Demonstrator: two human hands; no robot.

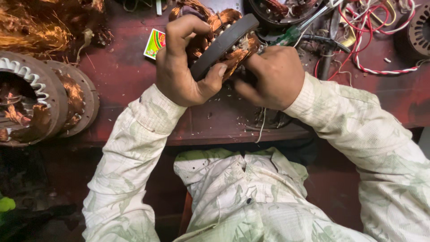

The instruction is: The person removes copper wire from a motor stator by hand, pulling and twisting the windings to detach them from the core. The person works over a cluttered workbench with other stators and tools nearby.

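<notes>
A round motor core (pixel 224 42) wound with copper wire is being held tilted above the red workbench (pixel 121 76), gripped at its dark rim by the left hand (pixel 181 67). Its underside is being clasped by the right hand (pixel 273 78). Two similar cores (pixel 49 103) are being kept at the left edge

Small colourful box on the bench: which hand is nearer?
Left. The left hand sits just right of the small colourful box, nearly touching it. The right hand is farther right, beyond the motor stator that both hands grip.
</notes>
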